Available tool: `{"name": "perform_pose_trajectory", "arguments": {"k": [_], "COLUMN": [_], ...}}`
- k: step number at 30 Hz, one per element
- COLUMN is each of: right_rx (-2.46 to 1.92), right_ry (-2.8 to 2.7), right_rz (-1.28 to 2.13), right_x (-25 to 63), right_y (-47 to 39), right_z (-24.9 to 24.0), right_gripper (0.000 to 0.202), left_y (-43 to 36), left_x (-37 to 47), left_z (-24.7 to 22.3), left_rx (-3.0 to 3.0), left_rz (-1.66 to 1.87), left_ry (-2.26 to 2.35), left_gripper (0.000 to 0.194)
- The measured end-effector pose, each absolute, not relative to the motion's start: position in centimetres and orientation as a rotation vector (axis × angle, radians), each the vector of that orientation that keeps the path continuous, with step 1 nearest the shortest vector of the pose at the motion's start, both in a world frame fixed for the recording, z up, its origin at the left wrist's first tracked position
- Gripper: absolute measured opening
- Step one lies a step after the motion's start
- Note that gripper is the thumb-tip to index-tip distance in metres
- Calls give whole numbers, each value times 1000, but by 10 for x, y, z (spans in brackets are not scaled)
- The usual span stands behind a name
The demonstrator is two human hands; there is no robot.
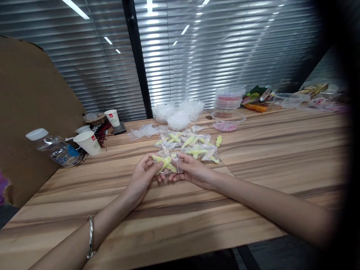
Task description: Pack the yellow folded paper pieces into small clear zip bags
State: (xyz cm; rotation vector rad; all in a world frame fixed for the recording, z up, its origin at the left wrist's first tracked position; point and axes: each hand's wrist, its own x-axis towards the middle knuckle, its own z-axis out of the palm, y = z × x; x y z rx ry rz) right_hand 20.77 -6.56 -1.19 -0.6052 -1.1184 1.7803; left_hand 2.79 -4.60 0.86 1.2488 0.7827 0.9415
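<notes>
A small clear plastic bag (166,163) with yellow pieces inside is held low over the wooden table, between both hands. My left hand (144,174) grips its left end, the thumb lying on the front of the bag. At its right end, my right hand (191,170) pinches the edge between thumb and fingers. Just beyond the hands lie several similar filled bags (196,150), partly overlapping. One loose yellow piece (218,140) rests to the right of these bags.
Flat empty bags (147,130) and fluffy white clear-wrapped bundles (179,119) lie behind. A round tub (228,122) with pink bits stands by stacked tubs (230,98). Paper cups (88,143), a plastic bottle (57,150) and a cardboard sheet (36,112) are at left.
</notes>
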Motion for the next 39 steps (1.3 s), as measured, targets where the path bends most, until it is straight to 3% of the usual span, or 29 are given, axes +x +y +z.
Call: {"name": "perform_pose_trajectory", "arguments": {"k": [17, 24, 30, 39], "right_rx": [-719, -628, -482, -576], "right_ry": [-1170, -1125, -1043, -1101], "right_rz": [1672, 1821, 2002, 2000], "right_x": [205, 214, 221, 224], "right_y": [-68, -62, -61, -55], "right_z": [-11, -13, -5, -16], "right_gripper": [28, 21, 38, 39], "left_y": [-47, -46, -46, -45], "left_x": [26, 27, 25, 24], "left_z": [9, 4, 5, 4], "left_rx": [1478, 1436, 1350, 1382], "left_rz": [853, 853, 872, 850], "left_ry": [778, 757, 749, 736], "left_gripper": [32, 34, 33, 31]}}
